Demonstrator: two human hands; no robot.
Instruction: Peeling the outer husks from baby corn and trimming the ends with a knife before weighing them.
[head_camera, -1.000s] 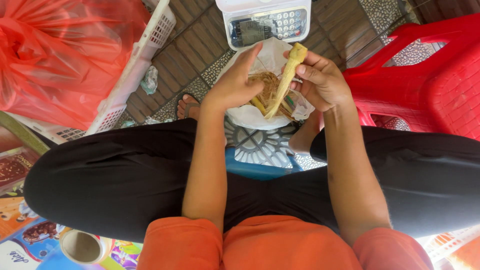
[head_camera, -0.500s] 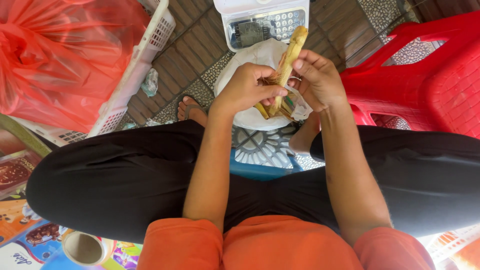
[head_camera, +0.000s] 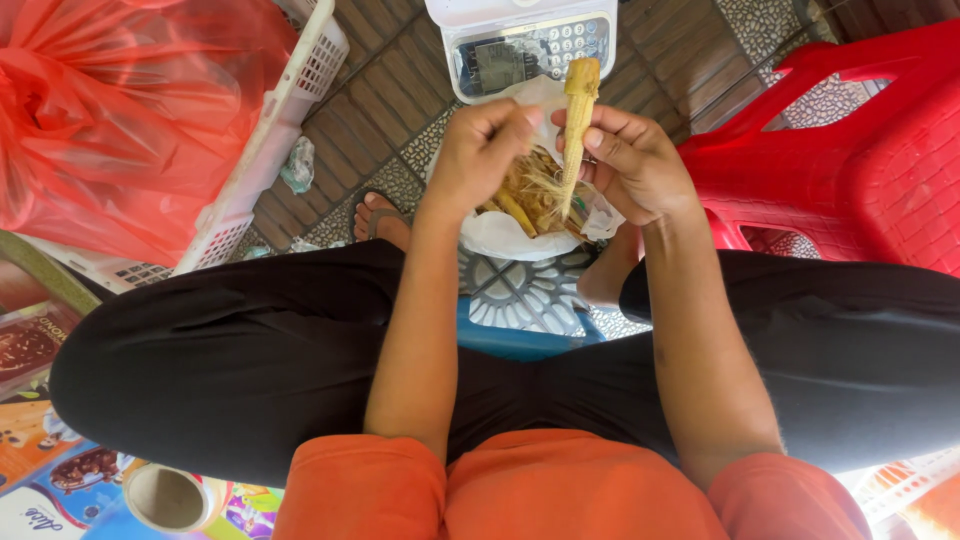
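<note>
Vs a sec ago, right hand (head_camera: 630, 160) has stood the baby corn (head_camera: 575, 130) upright over the white bag (head_camera: 520, 235), fingers gripping it, while left hand (head_camera: 485, 150) pinches its silk, so stripping's underway.

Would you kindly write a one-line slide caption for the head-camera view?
Seated person's right hand holds a baby corn cob upright while the left hand pinches its silk above a white bag.

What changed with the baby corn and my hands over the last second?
The right hand has tipped the baby corn from a slant to nearly upright, still gripping it. The left hand closed from open fingers into a pinch on the silk strands. The white bag, scale and red chair stayed put.
</note>
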